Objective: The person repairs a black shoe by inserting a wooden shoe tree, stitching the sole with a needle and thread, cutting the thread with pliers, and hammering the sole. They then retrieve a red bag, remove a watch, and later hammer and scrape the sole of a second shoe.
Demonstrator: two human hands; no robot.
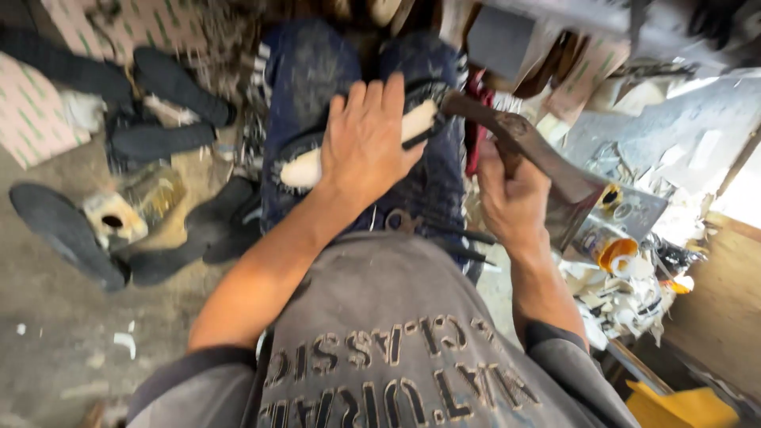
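A shoe sole [301, 168], pale cream with a black rim, lies across my lap on dark blue jeans. My left hand [366, 139] presses flat on its middle, fingers spread over it. My right hand [511, 194] grips the brown wooden handle of a hammer-like tool [515, 135]. The tool's head meets the far end of the sole near the right knee. A pair of dark pincers [428, 226] rests on my lap just below the left hand.
Several black soles [67, 230] and shoe parts [170, 79] lie on the concrete floor at left. A small pale block [111, 218] sits among them. At right, a cluttered bench holds an orange-lidded tin [614, 252], scraps and paper patterns [666, 131].
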